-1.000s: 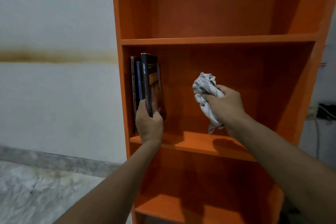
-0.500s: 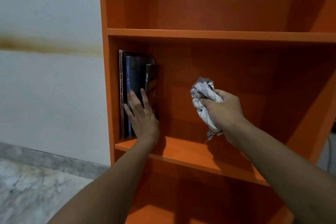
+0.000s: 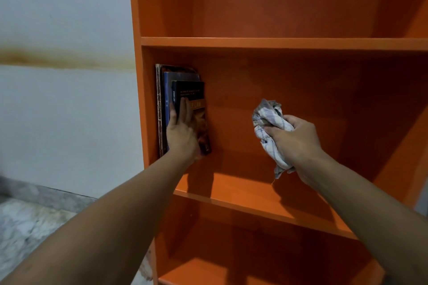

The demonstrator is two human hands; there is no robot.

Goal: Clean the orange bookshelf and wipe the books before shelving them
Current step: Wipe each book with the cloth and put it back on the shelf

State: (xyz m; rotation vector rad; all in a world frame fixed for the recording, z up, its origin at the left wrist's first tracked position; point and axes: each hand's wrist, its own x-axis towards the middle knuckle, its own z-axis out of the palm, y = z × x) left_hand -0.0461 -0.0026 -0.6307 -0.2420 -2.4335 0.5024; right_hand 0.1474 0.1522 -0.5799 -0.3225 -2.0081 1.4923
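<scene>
The orange bookshelf (image 3: 266, 43) fills the view. Three books stand upright at the left end of its middle shelf: a worn tall one against the side wall, a blue one, and a dark book (image 3: 192, 95) on the outside. My left hand (image 3: 180, 132) lies flat against the dark book's cover with straight fingers, pressing it towards the others. My right hand (image 3: 294, 141) grips a crumpled white checked cloth (image 3: 268, 120) in front of the shelf's back panel, above the middle shelf board (image 3: 254, 194).
A white wall (image 3: 64, 104) with a brown stain band stands left of the bookshelf. A marble floor (image 3: 30, 222) lies below it. The upper and lower shelf compartments hold nothing in view.
My left hand, which gripped the dark book one second ago, has pushed it back among the others and now lies flat on its cover. My right hand has kept hold of the cloth.
</scene>
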